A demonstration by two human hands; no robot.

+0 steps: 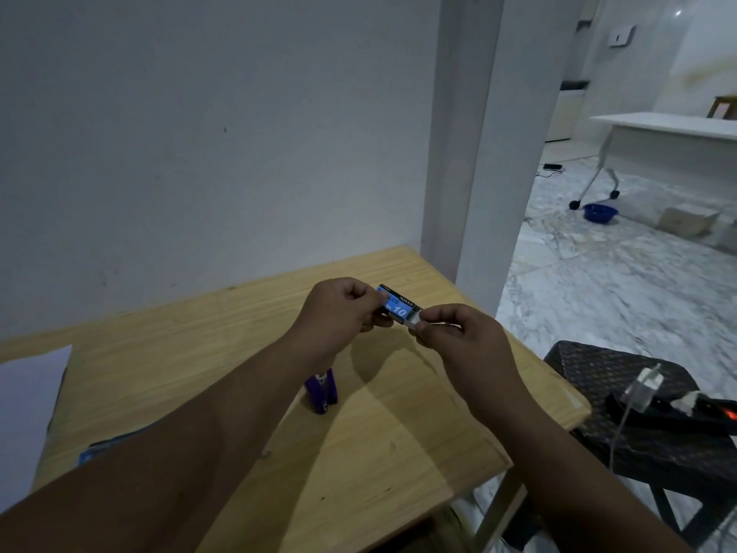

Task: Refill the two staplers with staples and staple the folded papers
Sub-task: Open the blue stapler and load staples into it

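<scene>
Above the wooden table (399,453) my left hand (339,313) grips a small blue staple box (397,307) marked "10". My right hand (458,333) pinches the box's pale inner tray (414,320), which sticks out of the right end. A purple stapler (322,393) lies on the table below my left forearm, partly hidden by it. White paper (28,413) lies at the table's left edge. A blue object (95,451) shows beside my left forearm, mostly hidden.
A grey wall stands right behind the table. To the right is a dark woven stool (638,445) carrying a power strip and a white charger (646,389). Beyond lie a marble floor, a blue bowl (600,213) and a white wheeled desk (670,133).
</scene>
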